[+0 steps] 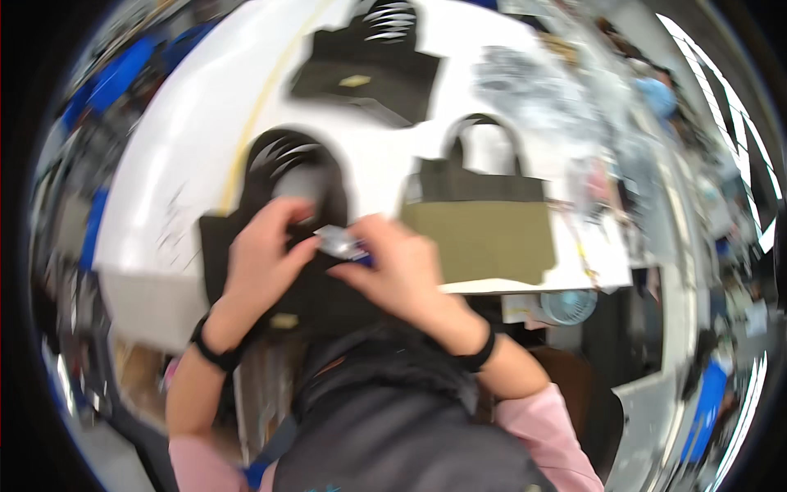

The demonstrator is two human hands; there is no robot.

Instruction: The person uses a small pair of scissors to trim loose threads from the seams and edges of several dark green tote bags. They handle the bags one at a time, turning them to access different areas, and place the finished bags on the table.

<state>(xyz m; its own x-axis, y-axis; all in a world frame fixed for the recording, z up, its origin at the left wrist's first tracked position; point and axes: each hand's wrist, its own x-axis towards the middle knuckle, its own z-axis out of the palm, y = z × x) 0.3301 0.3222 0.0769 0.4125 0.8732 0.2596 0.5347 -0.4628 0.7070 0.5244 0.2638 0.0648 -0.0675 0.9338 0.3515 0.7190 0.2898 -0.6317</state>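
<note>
My right hand (399,261) grips a small clear and blue object (341,243) between thumb and fingers; blur hides its exact kind. Close by on the left, my left hand (264,246) has its thumb and fingers apart, with nothing clearly held. Both hands are over a dark handbag piece (215,246) with a rounded handle, lying at the table's front edge. To the right lies an olive bag (482,240) with a dark top band and an upright loop handle. Farther back is another dark bag piece (369,80) bearing a small yellowish patch.
The white table (184,123) carries a yellow line and, at back right, crumpled clear plastic (522,86). A light-blue fan (569,306) is below the right front edge. Blue bins (123,74) stand beyond the left side. A person in a blue cap (656,97) is at far right.
</note>
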